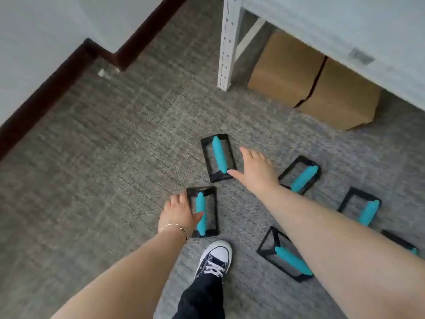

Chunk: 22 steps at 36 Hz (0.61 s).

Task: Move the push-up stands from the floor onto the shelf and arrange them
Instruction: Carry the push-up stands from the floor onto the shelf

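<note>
step: pickup, none shelved yet | left hand [178, 211] open, fingers on near stand [202, 211] | right hand [254, 170] spread beside far stand [218, 157] | others loose on carpet [103, 157] | next: close both grips, lift to shelf [345, 24]

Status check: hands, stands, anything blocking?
Left hand closing on nearest stand, right hand open beside next stand. All visible stands on carpet. Shelf bare; path clear.
</note>
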Each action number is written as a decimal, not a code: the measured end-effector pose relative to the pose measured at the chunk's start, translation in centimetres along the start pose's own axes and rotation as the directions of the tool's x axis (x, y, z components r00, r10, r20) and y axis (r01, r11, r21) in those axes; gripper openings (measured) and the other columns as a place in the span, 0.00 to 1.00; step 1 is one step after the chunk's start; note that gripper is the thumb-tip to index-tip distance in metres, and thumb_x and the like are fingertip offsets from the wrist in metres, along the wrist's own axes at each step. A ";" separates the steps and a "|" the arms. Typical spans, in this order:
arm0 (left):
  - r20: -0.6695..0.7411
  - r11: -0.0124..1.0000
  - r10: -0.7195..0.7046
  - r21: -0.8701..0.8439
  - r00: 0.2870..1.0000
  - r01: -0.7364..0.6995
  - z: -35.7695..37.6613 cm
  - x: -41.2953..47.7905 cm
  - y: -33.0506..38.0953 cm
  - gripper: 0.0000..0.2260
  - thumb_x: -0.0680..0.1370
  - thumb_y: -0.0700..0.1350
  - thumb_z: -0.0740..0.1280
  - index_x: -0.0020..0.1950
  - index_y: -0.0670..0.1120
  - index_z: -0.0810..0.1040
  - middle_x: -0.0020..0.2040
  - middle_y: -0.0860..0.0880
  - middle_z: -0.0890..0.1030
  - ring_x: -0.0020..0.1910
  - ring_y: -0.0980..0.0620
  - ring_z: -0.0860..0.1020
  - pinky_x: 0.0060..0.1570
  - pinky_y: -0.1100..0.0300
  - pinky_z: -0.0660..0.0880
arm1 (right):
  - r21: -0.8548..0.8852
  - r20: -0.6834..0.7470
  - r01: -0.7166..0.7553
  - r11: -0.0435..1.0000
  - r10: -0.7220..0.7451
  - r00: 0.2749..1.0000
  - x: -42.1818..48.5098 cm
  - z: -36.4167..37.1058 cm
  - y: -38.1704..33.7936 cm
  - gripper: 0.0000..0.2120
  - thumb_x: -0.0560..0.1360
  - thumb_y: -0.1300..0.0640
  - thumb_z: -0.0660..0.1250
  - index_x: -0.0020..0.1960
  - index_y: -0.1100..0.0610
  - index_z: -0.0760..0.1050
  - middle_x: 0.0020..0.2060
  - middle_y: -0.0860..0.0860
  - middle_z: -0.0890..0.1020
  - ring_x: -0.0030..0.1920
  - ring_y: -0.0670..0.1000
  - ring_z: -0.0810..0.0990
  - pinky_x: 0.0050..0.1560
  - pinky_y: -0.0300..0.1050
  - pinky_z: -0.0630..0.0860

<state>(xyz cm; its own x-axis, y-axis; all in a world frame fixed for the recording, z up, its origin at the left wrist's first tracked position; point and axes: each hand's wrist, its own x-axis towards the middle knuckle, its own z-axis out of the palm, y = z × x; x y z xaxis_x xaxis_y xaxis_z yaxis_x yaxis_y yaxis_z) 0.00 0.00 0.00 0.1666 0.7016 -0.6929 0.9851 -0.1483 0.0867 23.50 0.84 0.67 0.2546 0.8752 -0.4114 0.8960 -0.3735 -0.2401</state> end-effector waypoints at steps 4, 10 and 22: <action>0.110 0.999 -0.042 -0.023 0.993 0.045 6.5 4.6 -0.8 0.38 0.76 0.63 0.62 0.75 0.41 0.54 0.73 0.40 0.62 0.70 0.40 0.63 0.68 0.49 0.64 | 0.013 0.047 -0.022 1.000 0.022 0.999 4.0 7.0 0.6 0.39 0.72 0.33 0.64 0.74 0.56 0.61 0.67 0.55 0.74 0.66 0.58 0.71 0.64 0.55 0.70; 0.214 0.987 -0.101 -0.098 0.972 0.124 13.2 8.3 -0.8 0.30 0.74 0.62 0.65 0.64 0.41 0.66 0.62 0.41 0.72 0.62 0.41 0.72 0.60 0.49 0.71 | 0.110 0.069 -0.079 0.991 0.071 0.995 8.1 14.7 1.1 0.32 0.73 0.36 0.66 0.67 0.57 0.67 0.60 0.57 0.78 0.60 0.61 0.75 0.56 0.55 0.73; 0.183 0.876 -0.185 -0.414 0.966 0.247 12.9 6.9 -0.1 0.16 0.76 0.55 0.67 0.52 0.44 0.69 0.40 0.49 0.74 0.40 0.47 0.77 0.41 0.54 0.77 | 0.458 0.111 -0.244 0.855 0.217 0.970 6.5 14.0 1.1 0.18 0.74 0.44 0.68 0.54 0.57 0.73 0.41 0.50 0.77 0.37 0.51 0.75 0.33 0.44 0.66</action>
<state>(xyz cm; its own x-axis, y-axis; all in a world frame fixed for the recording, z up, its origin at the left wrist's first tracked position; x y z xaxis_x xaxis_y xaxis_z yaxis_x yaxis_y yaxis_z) 0.47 -4.18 -14.02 -0.0294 0.5776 -0.8158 0.9215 0.3319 0.2017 21.04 1.77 -14.60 0.4010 0.7335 -0.5489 0.5371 -0.6736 -0.5077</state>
